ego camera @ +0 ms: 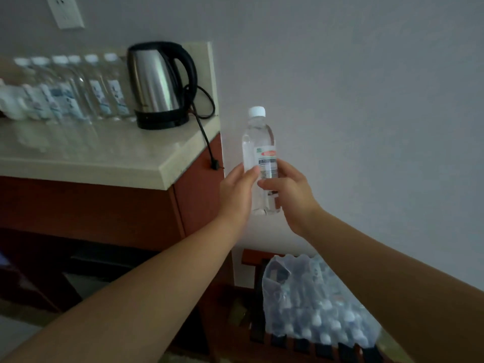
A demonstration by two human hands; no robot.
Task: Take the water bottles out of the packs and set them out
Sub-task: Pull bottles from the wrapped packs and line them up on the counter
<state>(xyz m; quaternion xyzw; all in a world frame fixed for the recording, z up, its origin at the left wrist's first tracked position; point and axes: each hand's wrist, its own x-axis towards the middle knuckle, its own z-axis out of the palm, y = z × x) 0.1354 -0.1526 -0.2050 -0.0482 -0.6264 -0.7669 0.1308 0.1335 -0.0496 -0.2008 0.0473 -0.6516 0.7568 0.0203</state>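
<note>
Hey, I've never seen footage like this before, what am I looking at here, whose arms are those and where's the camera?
There is no machine here. The one picture comes from a camera worn on a person's head, looking forward and down, so the two bare arms reaching in from the bottom are the wearer's own.

Both hands hold one capped water bottle upright in the air: the left hand on one side, the right hand on the other, fingers around its label.

On the left is a pale counter over a reddish cabinet. On it stand a row of bottles, blurred, and beside them a steel kettle with its cord hanging over the edge.

At the bottom right a plastic-wrapped pack of bottles rests on a slatted stand.
</note>
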